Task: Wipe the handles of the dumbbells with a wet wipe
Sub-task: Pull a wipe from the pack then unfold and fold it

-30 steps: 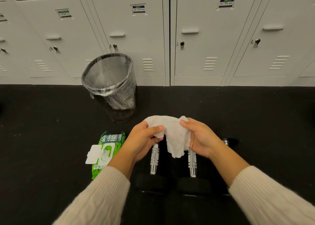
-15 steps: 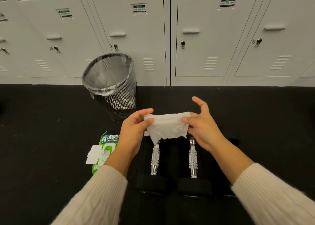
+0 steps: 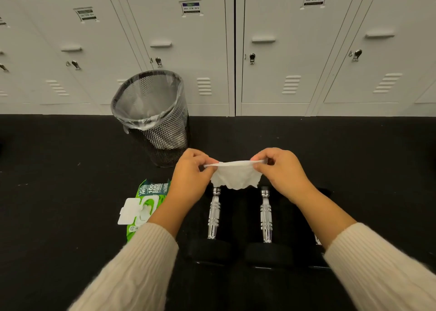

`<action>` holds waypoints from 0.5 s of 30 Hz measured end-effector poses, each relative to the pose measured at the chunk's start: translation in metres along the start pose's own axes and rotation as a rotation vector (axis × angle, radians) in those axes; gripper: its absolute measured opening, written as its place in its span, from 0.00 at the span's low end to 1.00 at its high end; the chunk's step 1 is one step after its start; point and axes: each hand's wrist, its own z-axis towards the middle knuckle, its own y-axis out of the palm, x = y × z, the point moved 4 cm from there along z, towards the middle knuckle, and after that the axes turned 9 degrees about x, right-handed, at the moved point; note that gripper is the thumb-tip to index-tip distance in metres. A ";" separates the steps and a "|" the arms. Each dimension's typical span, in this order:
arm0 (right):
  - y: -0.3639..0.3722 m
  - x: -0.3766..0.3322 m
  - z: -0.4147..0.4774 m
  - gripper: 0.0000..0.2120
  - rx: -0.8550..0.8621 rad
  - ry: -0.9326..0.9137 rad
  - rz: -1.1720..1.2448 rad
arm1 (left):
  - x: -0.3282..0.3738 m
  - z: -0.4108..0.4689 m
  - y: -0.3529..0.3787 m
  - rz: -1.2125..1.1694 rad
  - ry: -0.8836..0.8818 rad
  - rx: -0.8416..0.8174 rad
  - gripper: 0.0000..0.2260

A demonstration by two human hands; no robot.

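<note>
Dumbbells (image 3: 214,212) far ends hidden, wet wipe (image 3: 236,176) pinched by both hands (image 3: 191,176) (image 3: 280,171)

This is a gym locker room. A row of pale metal lockers (image 3: 271,51) with numbered labels, latches and vent slots lines the wall beyond the hands, above black rubber-like flooring (image 3: 59,169). Chrome-handled dumbbells (image 3: 265,214) with black heads lie just below the grip. A mesh waste bin (image 3: 155,122) with a clear liner stands up and left of it.
</note>
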 end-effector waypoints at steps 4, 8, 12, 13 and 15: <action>-0.006 -0.001 0.002 0.09 -0.189 -0.059 -0.150 | 0.011 0.001 0.007 -0.133 0.034 -0.243 0.07; 0.006 -0.006 -0.008 0.23 -0.545 0.016 -0.046 | 0.029 -0.005 0.019 -0.209 -0.008 -0.488 0.05; 0.023 -0.004 -0.019 0.17 -0.633 0.070 0.079 | 0.034 0.000 0.021 -0.205 0.005 -0.527 0.04; 0.025 -0.002 -0.021 0.14 -0.622 0.092 0.143 | 0.032 0.002 0.020 -0.224 -0.002 -0.506 0.03; 0.026 0.004 -0.024 0.12 -0.582 0.193 0.341 | 0.021 0.000 0.020 -0.339 -0.145 -0.511 0.08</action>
